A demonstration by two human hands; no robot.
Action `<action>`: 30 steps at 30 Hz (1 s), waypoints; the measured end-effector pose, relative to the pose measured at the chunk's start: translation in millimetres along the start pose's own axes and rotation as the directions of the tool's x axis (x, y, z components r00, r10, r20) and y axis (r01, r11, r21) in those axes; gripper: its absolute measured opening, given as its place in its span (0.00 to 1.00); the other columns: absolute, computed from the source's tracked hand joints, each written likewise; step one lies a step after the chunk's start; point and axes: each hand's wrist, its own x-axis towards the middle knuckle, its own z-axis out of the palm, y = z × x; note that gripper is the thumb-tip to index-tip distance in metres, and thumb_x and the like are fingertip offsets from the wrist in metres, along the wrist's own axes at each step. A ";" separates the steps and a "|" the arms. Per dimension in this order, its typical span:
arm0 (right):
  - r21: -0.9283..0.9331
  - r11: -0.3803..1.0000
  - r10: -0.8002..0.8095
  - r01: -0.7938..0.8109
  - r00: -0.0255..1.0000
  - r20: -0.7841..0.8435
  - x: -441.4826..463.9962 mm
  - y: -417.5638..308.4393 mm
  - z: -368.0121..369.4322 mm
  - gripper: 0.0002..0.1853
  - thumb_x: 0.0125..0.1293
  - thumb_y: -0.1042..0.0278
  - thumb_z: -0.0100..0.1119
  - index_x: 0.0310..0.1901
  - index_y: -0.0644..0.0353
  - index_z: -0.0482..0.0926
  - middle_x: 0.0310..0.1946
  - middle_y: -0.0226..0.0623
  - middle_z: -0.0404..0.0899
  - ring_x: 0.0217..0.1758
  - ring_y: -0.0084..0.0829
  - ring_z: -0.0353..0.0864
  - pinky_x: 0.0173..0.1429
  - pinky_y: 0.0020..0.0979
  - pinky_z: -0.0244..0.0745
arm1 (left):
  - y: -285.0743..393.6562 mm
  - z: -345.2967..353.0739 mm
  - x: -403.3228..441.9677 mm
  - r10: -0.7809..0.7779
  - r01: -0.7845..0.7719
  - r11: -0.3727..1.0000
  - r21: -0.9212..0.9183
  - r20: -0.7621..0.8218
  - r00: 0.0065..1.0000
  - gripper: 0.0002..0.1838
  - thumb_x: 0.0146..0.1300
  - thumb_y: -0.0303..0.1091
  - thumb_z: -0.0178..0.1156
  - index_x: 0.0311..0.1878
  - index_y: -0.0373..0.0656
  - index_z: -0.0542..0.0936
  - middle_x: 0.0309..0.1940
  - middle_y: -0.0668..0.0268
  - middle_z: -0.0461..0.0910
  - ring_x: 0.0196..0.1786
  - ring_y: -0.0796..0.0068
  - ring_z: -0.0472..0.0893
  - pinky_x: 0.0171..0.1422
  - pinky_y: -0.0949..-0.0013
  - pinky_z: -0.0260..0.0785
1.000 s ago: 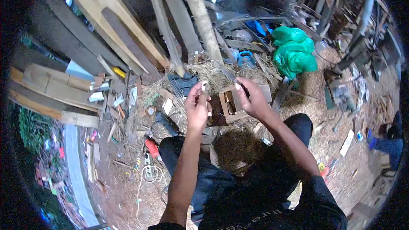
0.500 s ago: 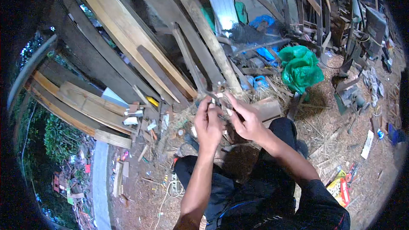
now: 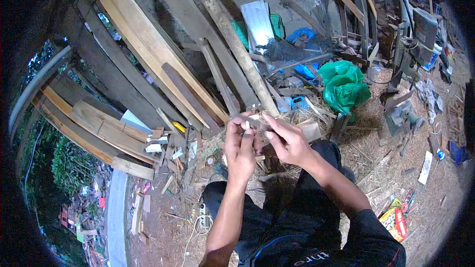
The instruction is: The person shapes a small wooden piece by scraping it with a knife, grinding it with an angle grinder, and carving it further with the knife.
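My left hand [image 3: 241,146] and my right hand [image 3: 288,142] are raised close together over my lap, fingers curled toward each other. Between their fingertips is a small greyish piece [image 3: 254,122], blurred and partly covered by the fingers; its kind I cannot make out. The left thumb and fingers pinch around its near side. My right fingers close on the other side of it, and what exactly they grip is hidden.
Long planks [image 3: 148,44] lean at the left and ahead. A green plastic bag [image 3: 345,86] lies ahead to the right. On the ground are a power strip [image 3: 203,219] with a cord, a red-yellow packet [image 3: 394,221], wood scraps and shavings.
Both hands stay together at nearly the same place, with fingers slightly shifted around the small piece. The whole view has tilted slightly.
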 end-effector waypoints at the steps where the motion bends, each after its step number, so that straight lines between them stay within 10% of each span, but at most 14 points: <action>1: 0.086 0.990 0.111 -0.112 0.994 0.017 -3.2 -2.1 -1.1 0.21 0.70 0.73 0.50 0.64 0.65 0.70 0.33 0.43 0.79 0.32 0.36 0.80 0.39 0.32 0.75 | 0.6 -1.0 -0.5 -0.007 0.007 1.000 -0.017 -0.016 1.000 0.14 0.70 0.25 0.48 0.57 0.37 0.70 0.36 0.66 0.73 0.25 0.82 0.69 0.28 0.75 0.64; 4: 0.313 0.889 0.342 -0.333 0.939 0.030 -10.1 -14.1 -2.6 0.16 0.75 0.68 0.44 0.56 0.67 0.74 0.24 0.31 0.74 0.27 0.19 0.71 0.33 0.25 0.69 | 2.2 -5.7 -2.8 -0.039 0.035 0.995 -0.094 -0.039 0.998 0.16 0.70 0.25 0.48 0.59 0.37 0.70 0.36 0.66 0.73 0.26 0.82 0.70 0.29 0.75 0.65; 11: 0.281 0.881 0.392 -0.380 0.920 0.014 13.0 -56.0 3.7 0.13 0.73 0.72 0.49 0.54 0.69 0.73 0.32 0.32 0.78 0.28 0.17 0.75 0.31 0.22 0.72 | -1.9 -12.4 -11.9 -0.018 0.025 0.986 -0.166 0.045 0.999 0.17 0.71 0.29 0.51 0.60 0.34 0.70 0.37 0.64 0.75 0.29 0.75 0.78 0.33 0.70 0.78; 15: 0.509 0.659 0.554 -0.553 0.815 0.168 24.2 -54.0 9.0 0.14 0.71 0.73 0.55 0.54 0.69 0.73 0.37 0.33 0.80 0.31 0.15 0.77 0.31 0.20 0.73 | -5.2 -21.2 -18.3 -0.056 0.081 0.970 -0.231 0.113 0.992 0.18 0.72 0.29 0.51 0.61 0.33 0.69 0.37 0.62 0.76 0.31 0.72 0.81 0.36 0.68 0.79; 20: 0.111 0.812 0.576 -0.573 0.818 0.013 37.3 -45.2 20.0 0.07 0.66 0.69 0.63 0.40 0.65 0.82 0.31 0.27 0.82 0.36 0.15 0.77 0.40 0.22 0.73 | -3.9 -42.5 -25.4 -0.153 0.184 0.911 -0.370 0.113 0.982 0.22 0.72 0.36 0.48 0.63 0.31 0.67 0.39 0.52 0.80 0.36 0.63 0.83 0.43 0.62 0.78; 30: 0.136 0.867 0.466 -0.480 0.876 0.122 62.6 -34.8 52.1 0.07 0.66 0.68 0.65 0.40 0.63 0.83 0.25 0.19 0.76 0.27 0.10 0.69 0.29 0.18 0.61 | -11.9 -88.8 -27.2 -0.177 0.202 0.925 -0.321 0.104 0.979 0.18 0.74 0.38 0.50 0.55 0.33 0.76 0.41 0.60 0.83 0.41 0.75 0.82 0.49 0.71 0.74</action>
